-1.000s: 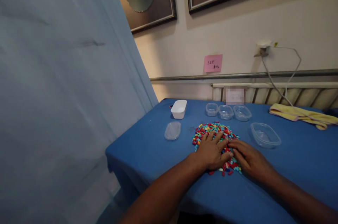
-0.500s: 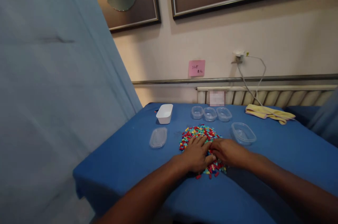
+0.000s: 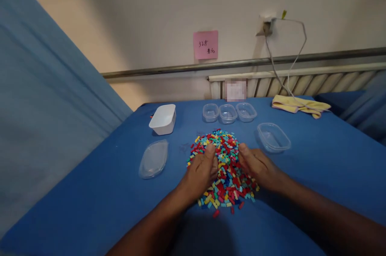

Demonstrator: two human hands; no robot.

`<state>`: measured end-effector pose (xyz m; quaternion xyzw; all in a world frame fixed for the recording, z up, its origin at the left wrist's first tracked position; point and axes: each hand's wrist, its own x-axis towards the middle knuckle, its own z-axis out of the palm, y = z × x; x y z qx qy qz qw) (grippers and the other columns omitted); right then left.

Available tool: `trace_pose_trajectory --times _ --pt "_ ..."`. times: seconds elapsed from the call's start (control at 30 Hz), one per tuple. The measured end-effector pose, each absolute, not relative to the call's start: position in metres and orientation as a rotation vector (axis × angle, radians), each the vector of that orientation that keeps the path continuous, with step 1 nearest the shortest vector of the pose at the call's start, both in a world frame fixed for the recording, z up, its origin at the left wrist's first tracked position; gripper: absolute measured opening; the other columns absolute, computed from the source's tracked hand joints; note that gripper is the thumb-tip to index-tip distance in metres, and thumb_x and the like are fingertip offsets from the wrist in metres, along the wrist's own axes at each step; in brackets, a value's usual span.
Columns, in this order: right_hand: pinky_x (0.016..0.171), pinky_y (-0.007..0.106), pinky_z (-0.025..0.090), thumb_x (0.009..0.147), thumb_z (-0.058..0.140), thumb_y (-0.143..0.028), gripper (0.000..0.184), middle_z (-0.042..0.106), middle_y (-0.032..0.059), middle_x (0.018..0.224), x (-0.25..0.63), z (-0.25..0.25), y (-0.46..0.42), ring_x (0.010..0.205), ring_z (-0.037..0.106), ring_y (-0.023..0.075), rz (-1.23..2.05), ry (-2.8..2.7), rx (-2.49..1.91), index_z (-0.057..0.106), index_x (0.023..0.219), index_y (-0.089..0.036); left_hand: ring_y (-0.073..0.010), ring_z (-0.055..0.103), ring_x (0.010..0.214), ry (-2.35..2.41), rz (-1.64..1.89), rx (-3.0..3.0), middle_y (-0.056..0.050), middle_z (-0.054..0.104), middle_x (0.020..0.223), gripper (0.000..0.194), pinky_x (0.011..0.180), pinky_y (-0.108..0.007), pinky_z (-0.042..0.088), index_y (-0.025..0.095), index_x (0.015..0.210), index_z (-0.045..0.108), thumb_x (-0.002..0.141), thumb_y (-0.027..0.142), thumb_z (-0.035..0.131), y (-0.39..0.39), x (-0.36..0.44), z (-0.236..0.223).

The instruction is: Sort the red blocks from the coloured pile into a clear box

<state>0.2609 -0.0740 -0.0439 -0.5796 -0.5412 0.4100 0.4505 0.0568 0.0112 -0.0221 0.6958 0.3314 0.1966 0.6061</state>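
A heap of small coloured pieces (image 3: 224, 167) in red, blue, yellow and teal lies on the blue-covered table (image 3: 316, 175). My left hand (image 3: 199, 172) stands on edge against the heap's left side, cupped, with its thumb up and its fingertips sunk among the pieces. On the right side, my right hand (image 3: 259, 165) is cupped the same way. A strip of the heap shows between the two hands. Neither hand lifts anything clear of the heap.
Behind the heap stand three small clear cups (image 3: 228, 113), a larger clear container (image 3: 274, 137) and a white tub (image 3: 164, 119). A clear lid (image 3: 153, 158) lies left. A yellow cloth (image 3: 298, 105) and a cable are at the back right. A blue curtain (image 3: 45, 107) hangs left.
My hands lay flat and touching on top of the heap; now they are apart, cupped at its two sides. The view has tilted down and moved nearer the table.
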Motion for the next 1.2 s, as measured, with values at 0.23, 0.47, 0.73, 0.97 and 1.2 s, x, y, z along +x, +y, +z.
trace_pose_trajectory --times 0.23,0.47,0.73,0.97,1.2 --pt "0.045 0.029 0.021 0.092 0.017 -0.102 0.084 0.031 -0.0042 0.047 0.255 -0.028 -0.073 0.045 0.023 0.0120 1.448 -1.102 -1.360 0.033 0.056 -0.027 -0.0097 0.022 0.043 0.707 0.212 1.229 0.003 0.027 0.051 0.091 0.041 -0.027 0.019 0.023 0.060 0.032 0.083 0.111 0.028 0.008 0.056 -0.012" --pt "0.046 0.031 0.018 0.091 0.018 -0.103 0.086 0.028 -0.0040 0.049 0.263 -0.030 -0.073 0.047 0.022 0.0128 1.476 -1.168 -1.359 0.033 0.055 -0.027 -0.0106 0.023 0.044 0.724 0.149 1.338 0.001 0.029 0.052 0.088 0.043 -0.029 0.019 0.022 0.058 0.035 0.090 0.105 0.031 0.012 0.056 -0.009" --pt "0.046 0.032 0.019 0.091 0.016 -0.103 0.087 0.028 -0.0035 0.049 0.261 -0.029 -0.074 0.047 0.022 0.0128 1.484 -1.184 -1.359 0.035 0.054 -0.027 -0.0108 0.023 0.043 0.714 0.155 1.342 0.000 0.028 0.052 0.088 0.041 -0.030 0.018 0.022 0.057 0.033 0.093 0.102 0.028 0.016 0.056 -0.013" --pt "0.048 0.030 0.031 0.100 0.023 -0.094 0.086 0.052 0.0015 0.054 0.288 -0.020 -0.081 0.049 0.041 0.0144 1.156 -1.248 -1.428 0.058 0.064 -0.024 -0.0101 0.031 0.042 0.651 0.414 1.323 -0.001 0.036 0.052 0.085 0.043 -0.028 0.023 0.021 0.059 0.044 0.094 0.098 0.043 0.025 0.061 -0.015" --pt "0.074 0.035 0.054 0.100 0.068 -0.034 0.016 0.080 0.0042 0.093 0.301 -0.033 -0.084 0.082 0.071 0.0219 0.447 -1.701 -1.508 0.077 0.106 -0.024 -0.0113 0.053 0.057 0.779 0.931 1.522 -0.003 0.067 0.080 0.051 0.051 -0.026 0.040 0.019 0.096 0.069 0.096 0.069 0.074 0.049 0.064 -0.029"
